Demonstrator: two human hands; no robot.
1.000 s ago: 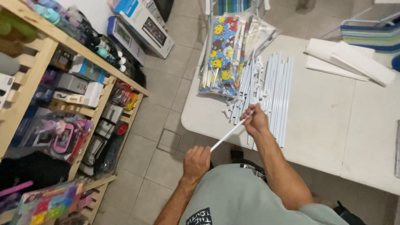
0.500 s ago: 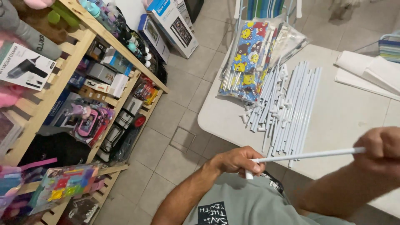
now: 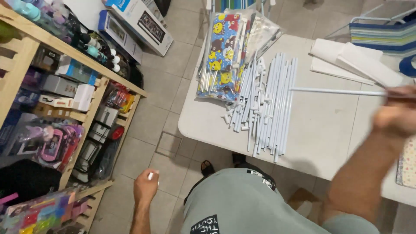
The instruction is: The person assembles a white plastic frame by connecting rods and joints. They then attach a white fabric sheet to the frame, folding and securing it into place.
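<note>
At right of frame, the right hand [image 3: 401, 113], blurred, pinches a thin white rod [image 3: 336, 91] over the tabletop [image 3: 329, 130]; light, stiff, best held mid-length. Lower left, the left hand [image 3: 145, 187] pinches a small white piece [image 3: 150, 176].

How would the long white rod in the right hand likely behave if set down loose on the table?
The white rod looks thin, straight and round, so it would probably roll easily on the flat white table. Held near one end by the right hand, it shows no sag, suggesting it is fairly stiff and light. The matching rods in the pile lie straight too.
</note>
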